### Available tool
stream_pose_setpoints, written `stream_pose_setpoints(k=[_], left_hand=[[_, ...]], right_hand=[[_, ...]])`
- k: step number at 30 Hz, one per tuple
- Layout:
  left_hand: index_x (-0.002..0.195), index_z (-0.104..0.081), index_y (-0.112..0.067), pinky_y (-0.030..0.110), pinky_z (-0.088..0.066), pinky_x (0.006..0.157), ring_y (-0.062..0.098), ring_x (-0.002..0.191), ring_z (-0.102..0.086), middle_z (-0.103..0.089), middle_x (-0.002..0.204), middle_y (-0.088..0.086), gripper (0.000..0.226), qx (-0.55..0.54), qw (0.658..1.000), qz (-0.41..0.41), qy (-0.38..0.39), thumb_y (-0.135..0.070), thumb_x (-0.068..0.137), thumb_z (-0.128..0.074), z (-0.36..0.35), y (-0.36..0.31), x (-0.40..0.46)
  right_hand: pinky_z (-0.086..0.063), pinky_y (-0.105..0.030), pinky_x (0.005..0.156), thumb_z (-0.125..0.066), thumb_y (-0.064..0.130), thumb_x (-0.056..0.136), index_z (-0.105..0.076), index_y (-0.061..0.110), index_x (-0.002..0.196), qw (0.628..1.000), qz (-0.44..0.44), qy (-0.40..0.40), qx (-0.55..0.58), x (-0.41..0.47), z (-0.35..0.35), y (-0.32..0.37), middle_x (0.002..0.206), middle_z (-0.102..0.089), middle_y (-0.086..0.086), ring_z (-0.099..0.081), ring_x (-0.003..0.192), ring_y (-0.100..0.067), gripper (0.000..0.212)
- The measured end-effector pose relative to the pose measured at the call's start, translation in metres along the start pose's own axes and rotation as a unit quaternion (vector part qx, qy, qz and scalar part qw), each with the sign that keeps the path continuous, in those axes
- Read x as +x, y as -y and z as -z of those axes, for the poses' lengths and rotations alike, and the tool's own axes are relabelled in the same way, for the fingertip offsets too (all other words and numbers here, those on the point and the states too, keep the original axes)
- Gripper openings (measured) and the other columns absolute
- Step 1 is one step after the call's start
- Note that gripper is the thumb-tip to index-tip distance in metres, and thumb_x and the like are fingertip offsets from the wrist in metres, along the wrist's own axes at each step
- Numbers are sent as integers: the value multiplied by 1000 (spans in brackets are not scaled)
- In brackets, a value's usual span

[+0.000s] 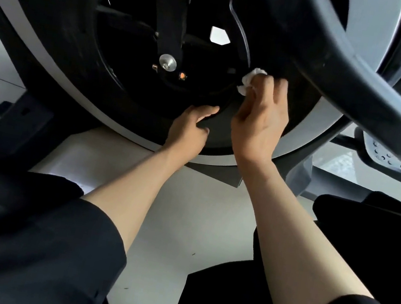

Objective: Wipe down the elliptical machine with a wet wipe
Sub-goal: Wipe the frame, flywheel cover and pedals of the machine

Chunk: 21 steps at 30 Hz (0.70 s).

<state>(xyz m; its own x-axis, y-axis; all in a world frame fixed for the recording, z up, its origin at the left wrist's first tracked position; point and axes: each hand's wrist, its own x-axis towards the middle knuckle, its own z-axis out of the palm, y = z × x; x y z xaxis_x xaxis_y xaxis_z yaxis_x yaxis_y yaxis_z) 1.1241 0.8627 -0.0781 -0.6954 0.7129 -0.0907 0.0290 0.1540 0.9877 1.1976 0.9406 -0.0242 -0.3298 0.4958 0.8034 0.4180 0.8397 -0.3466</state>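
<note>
1. The elliptical machine [55, 27] fills the upper half of the head view: a large black wheel housing with a pale grey rim, and a dark hollow at its centre.
2. Inside the hollow, a black crank bar hangs down to a silver bolt [167, 61] at about 11 o'clock from the hands.
3. The right hand [259, 124] has a clenched grip on a crumpled white wet wipe [250, 80], which it presses against the black inner edge of the housing at about 1 o'clock from the frame centre.
4. The left hand [190, 128] sits just beside the right, at its 8 o'clock; its grip is on the housing's lower lip, thumb over the edge and fingers curled underneath.
5. A thick black tube [365, 90] runs diagonally from 12 o'clock to 3 o'clock, passing above the right hand.
6. A grey studded pedal [381, 154] shows at 3 o'clock.
7. Below lies a pale floor [182, 215], with dark sleeves at both forearms.
</note>
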Motion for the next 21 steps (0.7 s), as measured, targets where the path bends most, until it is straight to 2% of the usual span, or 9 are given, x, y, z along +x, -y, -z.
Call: stream_pose_setpoints(k=[4,5,7,9,11,13,16,19,21], left_hand=[[136,-55,-25,-4,-36,67,-9,105,-53,-53,137,-12,59,2,1000,-1,16,11,91,-43,5,1,-1],[137,-54,-25,-4,-37,68,-8,108,-52,-52,135,-13,61,8,1000,-6,25,12,90,-41,6,1,-1],[140,-51,-25,-5,-35,69,-11,105,-49,-49,135,-15,63,18,999,-12,43,12,90,-39,8,2,-3],[140,-51,-25,-3,-35,78,-9,114,-46,-48,140,-13,64,17,998,-14,53,13,90,-38,9,2,-2],[137,-54,-24,8,-37,99,0,125,-46,-52,139,-11,63,3,999,-5,46,15,89,-38,11,2,2],[133,-58,-22,17,-35,107,4,129,-47,-57,135,-10,62,0,999,10,39,16,88,-38,11,0,5],[133,-59,-21,18,-34,107,5,129,-47,-57,136,-8,60,24,999,6,42,15,89,-39,13,-3,5],[136,-55,-21,19,-37,105,9,129,-48,-55,140,-5,59,45,997,-5,54,11,89,-41,12,-5,4],[137,-54,-22,17,-41,98,11,124,-52,-54,141,-4,57,61,997,-11,55,8,90,-43,12,-6,3]], right_hand=[[-36,-27,56,-56,-15,63,-63,-3,95,993,6,107,-58,-44,-12,-17,85,-57,-18,-54,69,-33,35],[-40,-29,55,-60,-16,63,-64,-2,96,984,-22,161,-72,-58,-13,-24,88,-58,-17,-56,72,-35,35],[-39,-30,62,-61,-10,75,-65,3,104,954,-170,230,-93,-78,-14,-34,100,-60,-15,-59,85,-36,32],[-34,-27,65,-59,-9,76,-65,4,103,952,-223,188,-94,-75,-13,-32,103,-60,-13,-59,88,-35,31],[-33,-25,61,-56,-12,64,-65,0,92,983,-130,114,-55,-56,-13,-14,90,-59,-15,-58,74,-33,32],[-29,-23,58,-51,-12,58,-63,-2,87,997,-47,50,-37,-40,-15,0,82,-57,-16,-53,65,-30,34],[-30,-23,58,-52,-14,61,-64,-2,89,996,-34,76,-34,-45,-21,-5,82,-56,-16,-54,63,-31,32],[-35,-24,60,-52,-9,66,-66,1,88,987,-89,130,-38,-63,-22,-15,83,-59,-14,-61,66,-35,27],[-31,-23,59,-50,-8,63,-64,1,86,992,-86,89,-27,-53,-18,-6,81,-57,-14,-57,62,-32,28]])
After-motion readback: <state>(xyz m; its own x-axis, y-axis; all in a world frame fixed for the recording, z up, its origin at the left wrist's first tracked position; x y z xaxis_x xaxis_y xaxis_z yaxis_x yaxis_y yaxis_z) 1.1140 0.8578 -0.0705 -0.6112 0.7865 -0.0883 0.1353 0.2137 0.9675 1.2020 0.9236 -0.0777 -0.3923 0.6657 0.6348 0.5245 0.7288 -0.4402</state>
